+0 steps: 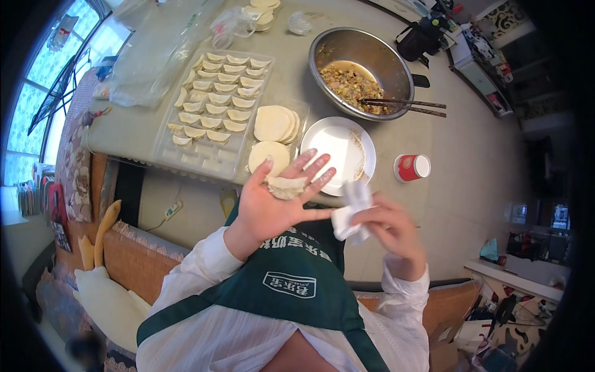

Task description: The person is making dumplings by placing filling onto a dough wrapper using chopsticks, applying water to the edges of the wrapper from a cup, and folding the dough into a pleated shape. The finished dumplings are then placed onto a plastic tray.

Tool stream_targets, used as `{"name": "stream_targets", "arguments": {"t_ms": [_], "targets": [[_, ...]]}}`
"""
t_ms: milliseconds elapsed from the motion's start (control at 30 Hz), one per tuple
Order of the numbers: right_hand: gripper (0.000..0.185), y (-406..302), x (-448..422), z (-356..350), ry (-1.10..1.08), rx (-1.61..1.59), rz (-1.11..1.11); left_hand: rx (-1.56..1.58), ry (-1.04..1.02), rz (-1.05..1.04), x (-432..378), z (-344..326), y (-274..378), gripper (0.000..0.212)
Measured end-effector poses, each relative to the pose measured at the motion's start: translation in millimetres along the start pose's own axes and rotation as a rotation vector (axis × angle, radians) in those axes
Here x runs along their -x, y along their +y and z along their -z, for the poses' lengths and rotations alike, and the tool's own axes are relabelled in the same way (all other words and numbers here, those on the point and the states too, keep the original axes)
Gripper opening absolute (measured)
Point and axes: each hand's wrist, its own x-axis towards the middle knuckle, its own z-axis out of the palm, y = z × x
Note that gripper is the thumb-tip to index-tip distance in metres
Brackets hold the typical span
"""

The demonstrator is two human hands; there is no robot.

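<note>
My left hand [274, 209] is turned palm up with its fingers spread, and a folded dumpling [286, 188] rests on it. In my right hand [390, 223] is a crumpled white paper tissue [348, 216], slightly blurred, close to the left little finger. Beyond the left fingers lie round dumpling wrappers [272, 123] in a clear plastic tray, and a white plate [332, 149] with a patterned rim. A plastic tray [204, 160] at the left holds rows of folded dumplings [217, 109].
A steel bowl [390, 56] contains chopped filling [353, 83] and wooden chopsticks [423, 102]. A red and white paper cup [412, 168] stands right of the plate. Plastic bags [148, 56] and more wrappers [264, 16] lie farther back. The table's near edge runs just beyond my hands.
</note>
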Motion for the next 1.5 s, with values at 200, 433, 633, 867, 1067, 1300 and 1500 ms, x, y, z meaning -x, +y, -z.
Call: {"name": "stream_targets", "arguments": {"t_ms": [200, 433, 633, 867, 1067, 1300, 1500], "targets": [[0.016, 26.5, 9.4, 112.5, 0.633, 0.392, -0.292, 0.032, 0.072, -0.136, -0.9, 0.2, 3.7, 0.063], [0.020, 176.0, -32.1, 154.8, 0.510, 0.284, -0.377, 0.082, 0.068, -0.047, -6.6, 1.4, -5.2, 0.064], [0.022, 165.0, -27.8, 148.2, 0.337, 0.472, -0.478, 0.020, 0.062, -0.051, 1.1, -0.9, -1.2, 0.065], [0.012, 8.8, 12.4, 77.2, 0.707, 0.334, -0.141, 0.019, -0.005, 0.002, 3.9, 10.8, -1.5, 0.072], [0.027, -21.2, -26.3, -40.0, 0.416, 0.434, 0.186, -0.159, 0.025, 0.036, 0.3, 19.9, -9.4, 0.078], [0.030, -6.9, -46.5, -75.7, 0.395, 0.488, 0.249, -0.219, -0.032, 0.028, 8.4, 30.4, -6.9, 0.075], [0.023, -5.3, -52.3, -83.3, 0.335, 0.494, 0.214, -0.214, 0.081, 0.053, 10.3, 32.1, -5.8, 0.075]]}}
